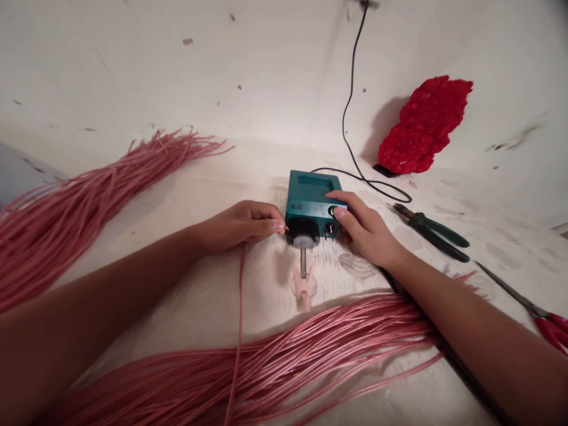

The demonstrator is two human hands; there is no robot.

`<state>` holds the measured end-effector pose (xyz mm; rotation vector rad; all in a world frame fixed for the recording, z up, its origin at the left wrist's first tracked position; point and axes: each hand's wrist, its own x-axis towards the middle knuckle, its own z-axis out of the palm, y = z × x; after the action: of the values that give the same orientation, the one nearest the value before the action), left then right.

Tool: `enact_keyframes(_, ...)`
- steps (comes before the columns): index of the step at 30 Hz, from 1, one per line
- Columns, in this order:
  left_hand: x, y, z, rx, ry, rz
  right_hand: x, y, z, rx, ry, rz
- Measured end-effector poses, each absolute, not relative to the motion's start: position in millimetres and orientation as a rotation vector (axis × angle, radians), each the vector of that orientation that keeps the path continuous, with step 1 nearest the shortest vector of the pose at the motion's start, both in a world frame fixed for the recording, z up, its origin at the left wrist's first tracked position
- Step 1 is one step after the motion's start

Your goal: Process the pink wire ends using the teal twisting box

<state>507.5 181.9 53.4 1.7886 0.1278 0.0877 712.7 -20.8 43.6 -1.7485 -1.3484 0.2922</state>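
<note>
Two hands busy: my left hand point(239, 228) pinches one pink wire point(242, 290) tight beside the black spindle point(303, 234) of the teal box point(306, 198), at twelve. My right hand point(366, 228) sits open, fingertip on the green button point(332, 211). Pink bundles point(239, 361) sprawl at six and nine, pliers point(432, 234) at three, scissors point(548, 331) at four, red tuft point(423, 124) at two.

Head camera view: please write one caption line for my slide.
Left hand pinches a pink cord at a teal powered box while the right hand rests on it.

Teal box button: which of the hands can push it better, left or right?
Right, I think. The right hand rests on the teal box, with its thumb beside the round button. The left hand seems busy pinching a pink wire.
</note>
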Motion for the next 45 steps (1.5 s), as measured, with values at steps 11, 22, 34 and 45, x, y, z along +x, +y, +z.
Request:
enact_keyframes(11, 478, 154, 106, 1.850, 0.151, 0.074, 714, -20, 47, -1.727, -1.353, 0.421)
enact_keyframes(22, 406, -13, 97, 1.986, 0.302, 0.281, 688, -57, 77, -1.753, -1.218, 0.423)
enact_keyframes(34, 394, -51, 44, 1.936, 0.266, 0.548, 584, -150, 31, -1.493, -0.929, 0.446)
enact_keyframes(45, 401, -42, 35, 1.975, 0.293, 0.571, 575, -146, 35, -1.462, -0.936, 0.254)
